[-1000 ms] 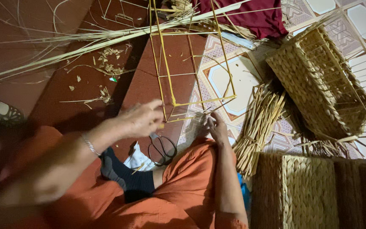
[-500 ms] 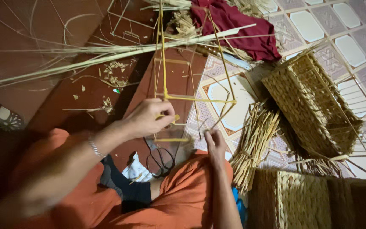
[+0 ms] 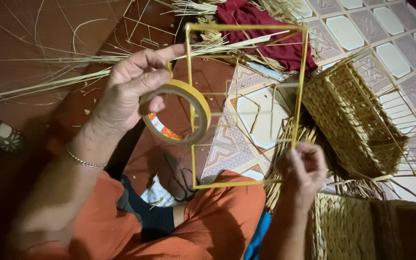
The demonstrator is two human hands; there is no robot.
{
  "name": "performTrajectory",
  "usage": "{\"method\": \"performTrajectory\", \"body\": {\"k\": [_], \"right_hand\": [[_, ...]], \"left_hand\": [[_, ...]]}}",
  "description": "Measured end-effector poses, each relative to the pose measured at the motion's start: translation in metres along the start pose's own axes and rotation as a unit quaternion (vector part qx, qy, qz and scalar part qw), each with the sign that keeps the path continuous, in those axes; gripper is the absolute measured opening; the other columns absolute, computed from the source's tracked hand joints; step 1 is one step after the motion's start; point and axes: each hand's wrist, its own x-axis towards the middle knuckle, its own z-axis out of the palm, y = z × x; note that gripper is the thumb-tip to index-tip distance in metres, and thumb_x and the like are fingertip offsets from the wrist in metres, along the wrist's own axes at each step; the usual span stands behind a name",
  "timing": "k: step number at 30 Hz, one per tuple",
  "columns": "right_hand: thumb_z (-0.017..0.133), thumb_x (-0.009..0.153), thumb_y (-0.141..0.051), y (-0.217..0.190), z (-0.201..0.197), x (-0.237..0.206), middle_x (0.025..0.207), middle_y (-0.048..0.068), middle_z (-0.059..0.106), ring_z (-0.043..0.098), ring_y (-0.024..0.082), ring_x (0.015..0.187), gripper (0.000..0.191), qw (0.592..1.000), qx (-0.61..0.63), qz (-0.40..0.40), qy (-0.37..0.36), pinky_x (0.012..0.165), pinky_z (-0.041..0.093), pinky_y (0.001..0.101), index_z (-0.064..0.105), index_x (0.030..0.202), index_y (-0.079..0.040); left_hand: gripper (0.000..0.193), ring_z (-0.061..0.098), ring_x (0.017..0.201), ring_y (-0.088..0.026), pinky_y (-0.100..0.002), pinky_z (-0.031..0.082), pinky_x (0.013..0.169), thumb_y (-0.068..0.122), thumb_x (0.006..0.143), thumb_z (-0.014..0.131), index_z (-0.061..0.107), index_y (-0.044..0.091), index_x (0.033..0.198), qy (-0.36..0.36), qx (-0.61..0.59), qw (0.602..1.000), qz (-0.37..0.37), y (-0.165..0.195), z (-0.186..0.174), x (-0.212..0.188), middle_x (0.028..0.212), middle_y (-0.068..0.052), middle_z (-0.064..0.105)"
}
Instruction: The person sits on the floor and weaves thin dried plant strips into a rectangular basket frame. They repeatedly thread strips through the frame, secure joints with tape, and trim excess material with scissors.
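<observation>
Pinching the roll of yellow tape [image 3: 176, 113] between thumb and fingers, the left hand [image 3: 133, 82] is raising it at nine o'clock of the yellow wire frame [image 3: 246, 103]. At the frame's five o'clock, the right hand [image 3: 304, 168] is gripping its upright. Held by one thin rod, the frame could twist, creasing the tape.

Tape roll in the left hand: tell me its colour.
Yellow tape roll, with an orange patterned inner core; it shows in the head view, held by the left hand.

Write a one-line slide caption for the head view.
Left hand holds a roll of yellow tape against a yellow wire frame gripped by the right hand, beside a woven basket.
</observation>
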Motion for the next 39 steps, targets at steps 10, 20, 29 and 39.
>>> {"method": "performTrajectory", "body": {"k": [10, 20, 29, 39], "right_hand": [[0.063, 0.115, -0.007, -0.016, -0.001, 0.126, 0.079, 0.012, 0.072, 0.071, 0.013, 0.064, 0.019, 0.824, -0.522, -0.212, -0.061, 0.054, 0.055, 0.0294, 0.066, 0.098, 0.001], [0.067, 0.102, -0.005, -0.032, 0.010, 0.180, 0.088, 0.014, 0.076, 0.073, 0.014, 0.061, 0.009, 0.842, -0.528, -0.067, -0.086, 0.051, 0.060, 0.0264, 0.074, 0.100, 0.000], [0.073, 0.115, -0.030, -0.024, -0.007, 0.168, 0.097, 0.016, 0.078, 0.073, 0.019, 0.082, 0.028, 0.802, -0.575, -0.153, -0.057, 0.074, 0.057, 0.0361, 0.080, 0.111, -0.003], [0.068, 0.102, -0.004, -0.022, 0.051, 0.026, 0.103, 0.008, 0.076, 0.069, 0.013, 0.083, 0.009, 0.901, -0.317, -0.247, -0.163, 0.072, 0.055, 0.0267, 0.074, 0.108, -0.003]], "left_hand": [[0.004, 0.056, 0.058, -0.004, -0.020, 0.050, 0.052, 0.003, 0.102, 0.060, 0.064, 0.004, 0.104, 0.066, 0.057, 0.995, -0.043, -0.015, -0.034, 0.001, 0.133, -0.015, 0.066], [0.007, 0.054, 0.055, -0.003, -0.019, 0.047, 0.045, 0.008, 0.100, 0.068, 0.064, 0.004, 0.101, 0.094, 0.182, 0.973, -0.105, -0.040, -0.050, 0.007, 0.089, -0.006, 0.065], [0.012, 0.052, 0.048, -0.005, -0.021, 0.042, 0.039, 0.012, 0.095, 0.069, 0.067, 0.002, 0.100, 0.034, 0.302, 0.938, -0.168, -0.062, -0.018, 0.002, 0.081, -0.005, 0.071], [0.008, 0.070, 0.078, -0.009, -0.022, 0.059, 0.057, 0.006, 0.094, 0.067, 0.063, 0.000, 0.091, -0.090, 0.431, 0.898, -0.027, -0.092, 0.029, -0.017, 0.100, -0.004, 0.058]]}}
